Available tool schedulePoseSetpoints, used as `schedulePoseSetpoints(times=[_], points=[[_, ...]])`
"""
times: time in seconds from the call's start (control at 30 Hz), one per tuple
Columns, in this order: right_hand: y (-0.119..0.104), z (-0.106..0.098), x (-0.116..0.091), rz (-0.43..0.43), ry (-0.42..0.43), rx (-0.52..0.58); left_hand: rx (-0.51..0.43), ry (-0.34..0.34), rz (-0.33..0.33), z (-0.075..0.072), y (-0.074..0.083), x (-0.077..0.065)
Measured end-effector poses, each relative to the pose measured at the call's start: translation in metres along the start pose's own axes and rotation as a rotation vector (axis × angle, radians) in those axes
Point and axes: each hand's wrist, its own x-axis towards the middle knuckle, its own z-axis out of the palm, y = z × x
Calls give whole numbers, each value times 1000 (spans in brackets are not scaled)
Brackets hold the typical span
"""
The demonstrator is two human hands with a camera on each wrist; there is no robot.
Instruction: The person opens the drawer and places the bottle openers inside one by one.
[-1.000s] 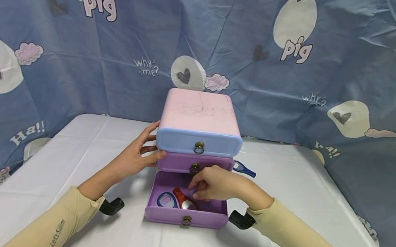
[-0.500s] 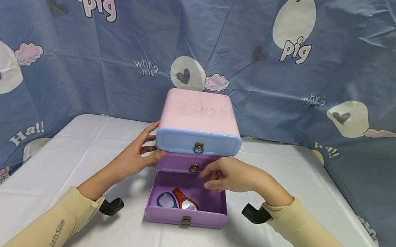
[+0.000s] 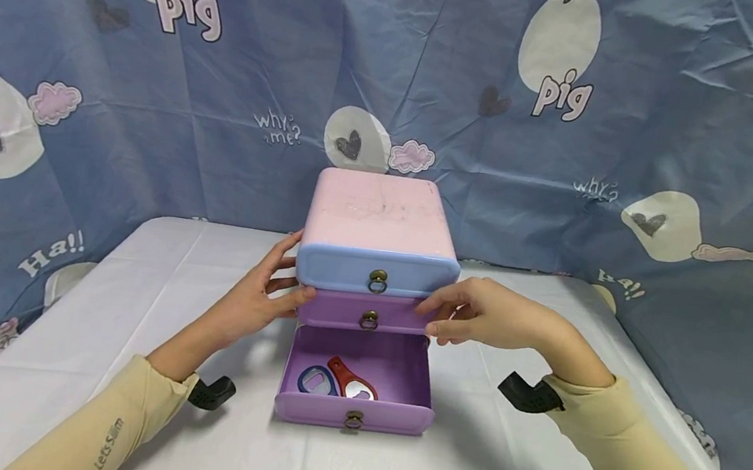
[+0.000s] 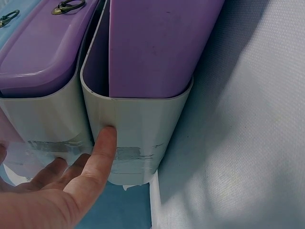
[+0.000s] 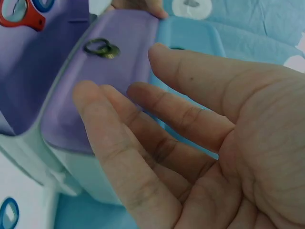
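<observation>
A small drawer cabinet (image 3: 379,212) has a pink top and a light blue upper drawer. Its purple bottom drawer (image 3: 402,365) is pulled out. Inside lie a red bottle opener (image 3: 349,378) and a blue bottle opener (image 3: 317,380), side by side. My left hand (image 3: 256,303) rests against the cabinet's left side with fingers extended; the left wrist view shows a fingertip on the pale casing (image 4: 138,129). My right hand (image 3: 495,312) is at the right front, by the purple middle drawer (image 3: 338,309). It holds nothing, its fingers loosely bent; whether it touches the cabinet I cannot tell.
On the cloth to the cabinet's right lies another blue piece, its ring end (image 5: 8,213) showing in the right wrist view; my right hand hides it from the head view. A white cloth (image 3: 233,454) covers the table. Behind hangs a blue patterned curtain (image 3: 224,88).
My right hand has come up out of the bottom drawer and moved right, to the cabinet's right front edge. The left hand and both openers in the drawer have stayed put.
</observation>
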Motion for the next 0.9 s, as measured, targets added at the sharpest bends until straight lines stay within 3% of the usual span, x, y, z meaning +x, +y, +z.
schedulePoseSetpoints(times=[0.37,0.6,0.9], points=[[5,-26,-22,28,85,-1,-3,3,1,1,0,1],[13,-38,-28,73,99,89,-8,2,3,0,0,1],[40,-51,-28,101,173,202,-4,1,3,1,1,0]])
